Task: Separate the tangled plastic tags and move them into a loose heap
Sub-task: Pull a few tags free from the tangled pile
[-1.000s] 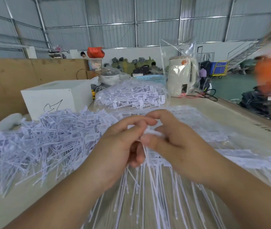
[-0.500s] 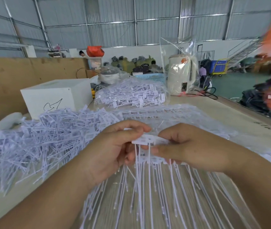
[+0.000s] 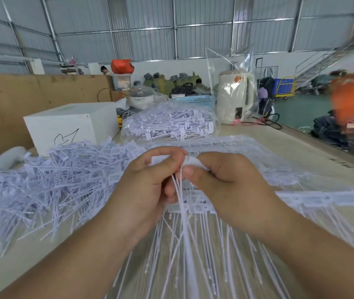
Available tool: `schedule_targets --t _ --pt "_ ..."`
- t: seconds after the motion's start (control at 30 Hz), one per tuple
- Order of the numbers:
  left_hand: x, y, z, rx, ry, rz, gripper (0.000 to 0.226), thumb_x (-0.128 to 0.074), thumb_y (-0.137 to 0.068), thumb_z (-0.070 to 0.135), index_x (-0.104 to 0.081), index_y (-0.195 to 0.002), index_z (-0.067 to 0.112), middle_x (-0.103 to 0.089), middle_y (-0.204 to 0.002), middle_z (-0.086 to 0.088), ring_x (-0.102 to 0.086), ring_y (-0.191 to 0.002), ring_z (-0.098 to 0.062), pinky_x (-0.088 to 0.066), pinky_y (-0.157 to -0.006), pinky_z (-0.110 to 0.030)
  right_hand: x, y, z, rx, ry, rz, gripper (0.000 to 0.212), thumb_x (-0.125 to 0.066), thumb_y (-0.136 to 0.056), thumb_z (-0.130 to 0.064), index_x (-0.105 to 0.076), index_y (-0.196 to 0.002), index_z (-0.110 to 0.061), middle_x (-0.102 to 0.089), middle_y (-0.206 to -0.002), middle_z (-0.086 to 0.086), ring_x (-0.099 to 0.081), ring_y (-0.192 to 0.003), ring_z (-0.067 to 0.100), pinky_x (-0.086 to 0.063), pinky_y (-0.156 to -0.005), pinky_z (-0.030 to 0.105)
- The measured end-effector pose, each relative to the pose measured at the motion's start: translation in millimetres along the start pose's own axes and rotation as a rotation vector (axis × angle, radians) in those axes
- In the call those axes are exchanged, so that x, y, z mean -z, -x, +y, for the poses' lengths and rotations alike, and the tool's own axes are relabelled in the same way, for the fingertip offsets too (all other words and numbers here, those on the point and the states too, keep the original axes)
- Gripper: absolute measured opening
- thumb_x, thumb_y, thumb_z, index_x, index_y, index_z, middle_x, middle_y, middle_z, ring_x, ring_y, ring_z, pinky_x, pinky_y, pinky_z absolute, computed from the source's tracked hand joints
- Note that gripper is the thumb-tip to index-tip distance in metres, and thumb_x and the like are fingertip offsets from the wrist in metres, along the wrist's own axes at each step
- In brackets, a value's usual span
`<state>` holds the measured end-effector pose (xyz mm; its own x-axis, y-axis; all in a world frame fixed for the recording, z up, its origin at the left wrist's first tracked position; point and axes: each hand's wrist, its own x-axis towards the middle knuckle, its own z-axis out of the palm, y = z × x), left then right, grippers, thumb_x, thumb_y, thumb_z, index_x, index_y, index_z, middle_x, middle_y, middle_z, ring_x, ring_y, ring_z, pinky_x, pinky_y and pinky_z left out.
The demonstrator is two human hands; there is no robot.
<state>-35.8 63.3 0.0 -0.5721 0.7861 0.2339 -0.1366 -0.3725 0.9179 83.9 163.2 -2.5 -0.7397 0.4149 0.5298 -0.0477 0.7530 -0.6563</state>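
Observation:
My left hand (image 3: 148, 182) and my right hand (image 3: 227, 180) meet at the middle of the table, both pinching the heads of a bunch of white plastic tags (image 3: 184, 229). The long thin tails of that bunch hang down toward me. A loose heap of separated tags (image 3: 49, 182) spreads across the table to the left. Rows of joined tags (image 3: 314, 199) lie flat under and to the right of my hands. A clear bag full of tags (image 3: 169, 124) sits farther back.
A white box (image 3: 68, 128) stands at the back left, before a cardboard wall (image 3: 21, 96). A cream kettle in plastic wrap (image 3: 234, 100), a blue basket (image 3: 195, 100) and a cable (image 3: 266, 124) are at the far end. The table's right edge (image 3: 322, 145) runs diagonally.
My hands have drawn closer together and the spread tag tails have gathered into a tighter bunch. A blurred orange shape at the right edge has shifted.

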Motion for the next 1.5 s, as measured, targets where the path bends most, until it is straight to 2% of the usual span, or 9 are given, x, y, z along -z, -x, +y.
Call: schedule_targets --t 0.13,0.27,0.43,0.63,0.77,0.9,1.27,1.37,1.5 --pt "2 -1 4 0.016 0.115 0.063 0.007 -0.069 -0.070 0.019 -0.073 -0.075 0.018 -0.053 -0.058 -0.006 -0.037 -0.036 -0.008 -0.036 -0.035 -0.015 10 -4 3 0.023 -0.147 0.168 0.042 -0.056 -0.097 -0.034 -0.040 -0.061 -0.020 -0.032 -0.049 -0.011 -0.029 -0.044 0.005 -0.025 -0.045 0.016" --pt "4 -1 4 -0.029 -0.070 -0.020 0.014 -0.070 -0.070 0.029 -0.074 -0.081 0.022 -0.054 -0.057 -0.008 -0.042 -0.036 -0.012 -0.036 -0.038 -0.020 14 -1 8 0.016 -0.177 -0.153 0.019 -0.054 -0.092 -0.046 -0.052 -0.102 -0.029 -0.047 -0.055 -0.007 -0.043 -0.048 0.014 -0.039 -0.049 0.032" --pt "2 2 0 0.058 -0.187 -0.235 0.020 -0.066 -0.079 0.039 -0.075 -0.079 0.022 -0.061 -0.070 -0.021 -0.045 -0.033 -0.014 -0.039 -0.036 -0.021 0 2 12 0.074 -0.099 -0.295 0.066 -0.052 -0.093 -0.043 -0.015 -0.147 -0.041 -0.074 -0.089 -0.010 -0.070 -0.092 0.022 -0.050 -0.089 0.052" --pt "4 3 2 0.087 -0.262 -0.262 0.008 -0.080 -0.070 0.021 -0.076 -0.076 0.023 -0.060 -0.062 -0.009 -0.044 -0.036 -0.013 -0.040 -0.039 -0.020 -1 3 11 0.043 0.001 -0.268 0.065 -0.060 -0.091 -0.045 -0.026 -0.145 -0.037 -0.072 -0.094 -0.015 -0.068 -0.091 0.008 -0.053 -0.087 0.042" --pt "7 -2 5 0.082 -0.191 -0.149 0.015 -0.071 -0.062 0.020 -0.075 -0.076 0.018 -0.058 -0.056 -0.009 -0.042 -0.034 -0.013 -0.038 -0.037 -0.018 21 -2 9 -0.031 0.086 -0.287 0.026 -0.063 -0.086 -0.055 -0.059 -0.098 -0.032 -0.061 -0.074 -0.018 -0.057 -0.065 0.005 -0.045 -0.062 0.032" --pt "12 -4 6 0.079 -0.237 -0.151 0.019 -0.074 -0.061 0.022 -0.075 -0.079 0.018 -0.055 -0.052 -0.008 -0.041 -0.034 -0.014 -0.037 -0.038 -0.018 29 -6 13 -0.091 0.144 -0.323 0.040 -0.062 -0.092 -0.040 -0.049 -0.061 -0.019 -0.043 -0.053 -0.009 -0.038 -0.047 0.006 -0.031 -0.048 0.021" --pt "-12 1 4 0.083 0.258 0.097 0.015 -0.066 -0.070 0.014 -0.069 -0.084 0.010 -0.059 -0.057 -0.004 -0.045 -0.037 -0.004 -0.041 -0.035 -0.016 -4 -5 -2 0.064 -0.179 0.135 0.026 -0.059 -0.090 -0.036 -0.067 -0.082 -0.012 -0.057 -0.057 0.003 -0.047 -0.051 0.026 -0.040 -0.049 0.035" --pt "-3 -1 8 0.106 0.420 0.195 0.006 -0.062 -0.086 0.008 -0.068 -0.085 0.005 -0.061 -0.064 -0.004 -0.044 -0.038 -0.004 -0.043 -0.037 -0.015 4 -4 0 0.023 -0.220 0.349 0.038 -0.057 -0.097 -0.034 -0.051 -0.073 -0.006 -0.039 -0.049 -0.008 -0.032 -0.043 0.008 -0.029 -0.041 0.021" --pt "16 -11 16 0.030 0.223 0.188 0.003 -0.061 -0.086 0.009 -0.064 -0.085 0.009 -0.051 -0.057 -0.001 -0.038 -0.037 -0.006 -0.039 -0.035 -0.017 25 -4 3 -0.001 -0.266 0.342 0.037 -0.055 -0.088 -0.046 -0.051 -0.083 -0.009 -0.035 -0.054 -0.009 -0.028 -0.045 0.005 -0.027 -0.043 0.021"
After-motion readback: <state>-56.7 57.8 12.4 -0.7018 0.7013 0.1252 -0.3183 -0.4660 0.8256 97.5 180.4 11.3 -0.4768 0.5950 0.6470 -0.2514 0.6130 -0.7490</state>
